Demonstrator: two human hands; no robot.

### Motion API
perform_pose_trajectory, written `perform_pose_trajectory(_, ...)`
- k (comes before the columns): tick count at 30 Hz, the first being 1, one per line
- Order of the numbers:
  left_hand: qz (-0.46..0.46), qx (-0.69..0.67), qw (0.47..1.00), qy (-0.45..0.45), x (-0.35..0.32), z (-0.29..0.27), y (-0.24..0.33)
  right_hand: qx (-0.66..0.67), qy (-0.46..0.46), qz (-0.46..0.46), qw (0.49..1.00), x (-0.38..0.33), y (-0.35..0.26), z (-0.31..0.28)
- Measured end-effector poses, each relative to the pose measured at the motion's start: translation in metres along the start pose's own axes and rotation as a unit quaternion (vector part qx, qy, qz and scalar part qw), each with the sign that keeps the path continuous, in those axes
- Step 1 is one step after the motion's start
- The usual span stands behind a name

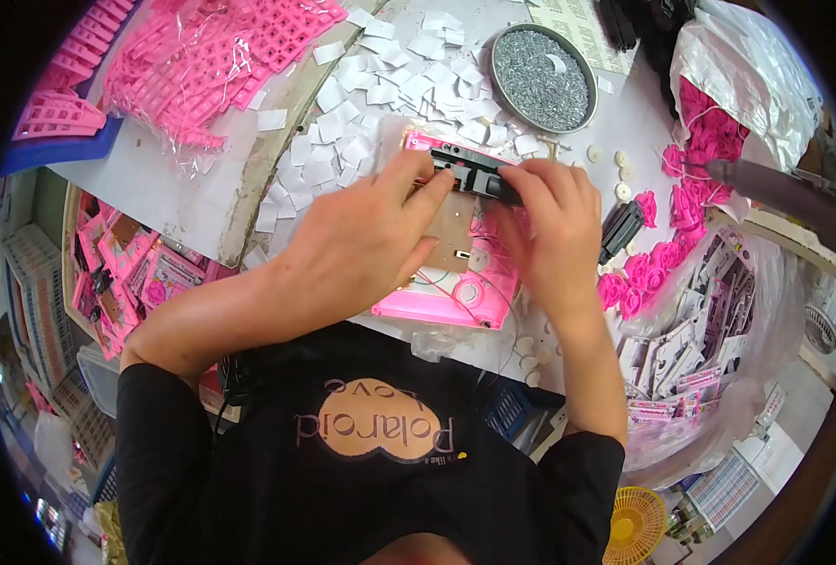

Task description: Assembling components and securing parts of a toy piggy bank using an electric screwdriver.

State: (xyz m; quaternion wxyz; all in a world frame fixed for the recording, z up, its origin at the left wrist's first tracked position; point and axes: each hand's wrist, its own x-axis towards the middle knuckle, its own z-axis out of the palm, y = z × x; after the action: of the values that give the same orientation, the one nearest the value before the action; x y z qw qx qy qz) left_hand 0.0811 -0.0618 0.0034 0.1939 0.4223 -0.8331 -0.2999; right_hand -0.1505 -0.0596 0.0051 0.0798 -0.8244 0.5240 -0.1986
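Cluttered white worktop (168, 184); both hands (366, 240) (551, 231) pinch a glossy black rectangular part (474, 176).

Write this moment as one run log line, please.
left hand: on pink housing | right hand: pinching black part | beside: round tin of screws, white paper squares
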Motion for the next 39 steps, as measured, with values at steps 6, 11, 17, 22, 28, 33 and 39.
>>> perform_pose_trajectory(6,0.025,0.124,0.989,0.072,0.115,-0.025,-0.038,-0.104,0.282,-0.096,0.949,0.028,0.043,-0.082)
perform_pose_trajectory(11,0.137,0.245,0.959,-0.039,0.209,0.029,-0.046,0.041,0.548,0.043,0.834,0.011,0.150,-0.171)
perform_pose_trajectory(17,0.150,0.227,0.961,-0.046,0.212,0.038,-0.052,0.311,0.340,0.149,0.875,0.040,0.132,-0.145)
perform_pose_trajectory(22,0.153,0.260,0.952,-0.053,0.213,0.031,-0.030,0.442,0.224,0.109,0.862,0.046,0.086,-0.099)
perform_pose_trajectory(28,0.304,0.130,0.940,0.079,0.127,-0.005,-0.012,0.630,0.196,-0.030,0.751,0.043,-0.001,-0.069)
perform_pose_trajectory(33,0.222,-0.037,0.972,0.071,0.062,0.003,-0.002,0.635,0.141,-0.085,0.754,0.034,-0.020,-0.066)
perform_pose_trajectory(39,0.157,-0.128,0.978,0.052,0.054,0.005,-0.002,0.632,0.125,-0.080,0.760,0.031,-0.025,-0.058)
